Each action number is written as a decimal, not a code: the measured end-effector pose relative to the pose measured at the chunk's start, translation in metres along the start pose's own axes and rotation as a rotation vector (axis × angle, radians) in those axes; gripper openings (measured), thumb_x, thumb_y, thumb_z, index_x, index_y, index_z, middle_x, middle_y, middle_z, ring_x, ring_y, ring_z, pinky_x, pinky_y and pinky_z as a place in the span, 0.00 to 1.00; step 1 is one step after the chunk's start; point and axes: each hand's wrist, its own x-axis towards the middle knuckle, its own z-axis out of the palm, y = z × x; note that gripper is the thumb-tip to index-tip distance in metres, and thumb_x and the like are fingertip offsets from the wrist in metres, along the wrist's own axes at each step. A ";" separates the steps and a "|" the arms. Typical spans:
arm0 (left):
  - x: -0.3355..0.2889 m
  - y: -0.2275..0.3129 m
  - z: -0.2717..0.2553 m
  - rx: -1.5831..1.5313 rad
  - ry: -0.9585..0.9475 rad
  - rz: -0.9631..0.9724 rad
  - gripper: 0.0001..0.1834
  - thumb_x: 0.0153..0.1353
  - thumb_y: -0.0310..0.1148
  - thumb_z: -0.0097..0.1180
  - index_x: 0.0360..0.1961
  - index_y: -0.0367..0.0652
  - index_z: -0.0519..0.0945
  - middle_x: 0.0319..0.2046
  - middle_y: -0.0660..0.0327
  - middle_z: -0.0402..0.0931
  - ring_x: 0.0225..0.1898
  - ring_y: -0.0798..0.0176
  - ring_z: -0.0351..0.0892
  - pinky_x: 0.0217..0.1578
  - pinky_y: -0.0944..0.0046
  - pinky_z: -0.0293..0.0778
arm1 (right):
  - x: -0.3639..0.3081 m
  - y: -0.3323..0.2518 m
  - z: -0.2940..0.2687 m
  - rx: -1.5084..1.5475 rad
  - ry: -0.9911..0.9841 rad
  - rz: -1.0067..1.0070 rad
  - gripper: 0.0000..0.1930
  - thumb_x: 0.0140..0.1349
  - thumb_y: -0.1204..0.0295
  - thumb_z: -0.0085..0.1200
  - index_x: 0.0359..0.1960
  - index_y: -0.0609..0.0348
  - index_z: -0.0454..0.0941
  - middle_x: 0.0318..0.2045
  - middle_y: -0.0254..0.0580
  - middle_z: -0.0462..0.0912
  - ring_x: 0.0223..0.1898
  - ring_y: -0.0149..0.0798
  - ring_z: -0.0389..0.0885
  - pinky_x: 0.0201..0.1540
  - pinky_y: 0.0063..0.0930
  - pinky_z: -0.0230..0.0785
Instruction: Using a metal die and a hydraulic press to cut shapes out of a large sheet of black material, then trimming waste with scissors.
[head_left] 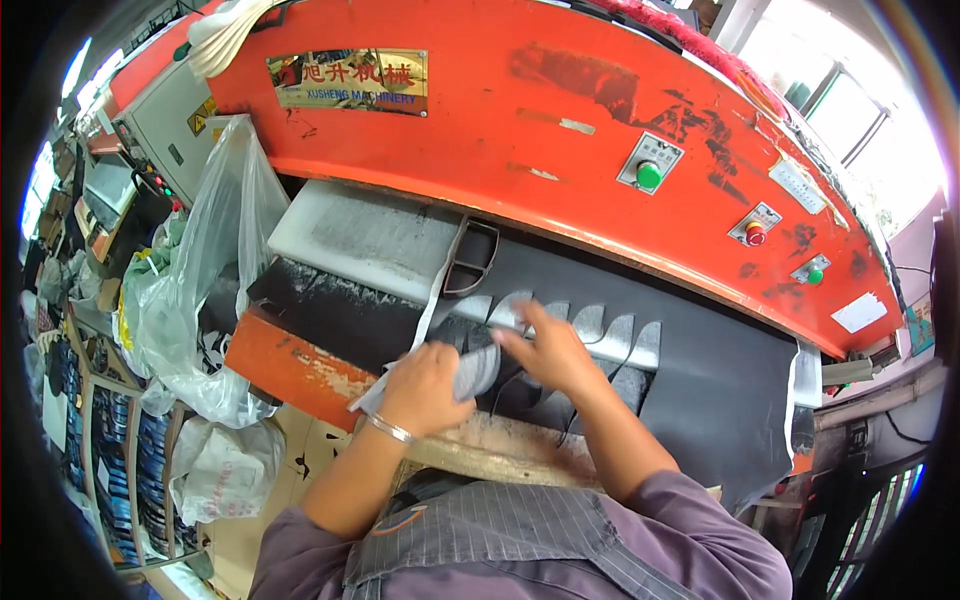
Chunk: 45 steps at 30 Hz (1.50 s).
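Note:
My left hand is closed around several cut pieces of grey sheet material, their rounded ends standing out beside the fingers. To its right, my right hand is over the cut-out part of a black sheet. Its thumb and forefinger are apart, with nothing visible between them. A row of rounded cut-outs runs along the sheet, with thin black strips left between them. Beyond my left hand, a dark metal cutting die lies at the sheet's left edge, apart from both hands.
A large red press beam spans the far side, with green buttons and a red button on its face. A white cutting board shows under it. Clear plastic bags hang at the left, near shelves of dark items.

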 end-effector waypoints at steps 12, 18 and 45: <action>-0.027 -0.073 -0.006 -0.315 0.035 -0.011 0.38 0.45 0.38 0.63 0.56 0.28 0.68 0.54 0.40 0.70 0.57 0.43 0.71 0.58 0.54 0.65 | 0.070 -0.034 0.028 -0.076 0.100 0.255 0.34 0.49 0.54 0.59 0.54 0.59 0.62 0.55 0.63 0.64 0.50 0.63 0.75 0.52 0.48 0.69; 0.036 -0.046 -0.012 -0.813 -0.127 -0.124 0.29 0.54 0.41 0.55 0.54 0.35 0.72 0.53 0.40 0.71 0.56 0.45 0.70 0.59 0.50 0.61 | 0.042 0.005 0.036 -0.160 0.137 0.335 0.35 0.52 0.46 0.59 0.54 0.59 0.68 0.57 0.59 0.66 0.54 0.60 0.73 0.56 0.47 0.65; 0.155 0.031 -0.013 -0.730 0.374 0.029 0.22 0.53 0.36 0.61 0.47 0.38 0.72 0.34 0.56 0.78 0.38 0.60 0.78 0.42 0.59 0.74 | 0.016 0.124 -0.166 0.341 1.355 -0.264 0.29 0.69 0.62 0.47 0.65 0.70 0.58 0.64 0.49 0.64 0.62 0.41 0.64 0.66 0.36 0.53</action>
